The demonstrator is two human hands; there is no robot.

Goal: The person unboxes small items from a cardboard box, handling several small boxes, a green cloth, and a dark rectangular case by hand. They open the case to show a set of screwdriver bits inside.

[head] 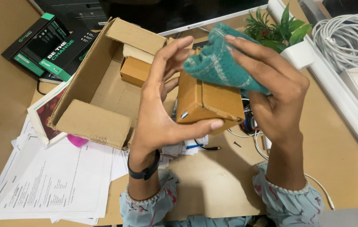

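Box (pixel 206 103) between left-hand fingers (pixel 168 54), thumb.

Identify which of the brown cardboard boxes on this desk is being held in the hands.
The small closed box, gripped by the left hand under the green cloth; the others lie on the desk.

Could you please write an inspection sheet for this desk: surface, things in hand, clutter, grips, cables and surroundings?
Surface: tan desk, partly covered.
Things in hand: small cardboard box held above the desk; teal cloth pressed on its top.
Clutter: large open carton with a smaller box inside; printed papers; black and green package; pink object under the carton.
Grips: left hand grips the small cardboard box; right hand holds the teal cloth against it.
Cables: coiled white cable; thin cables under the hands.
Surroundings: monitor behind; potted plant in a white pot.
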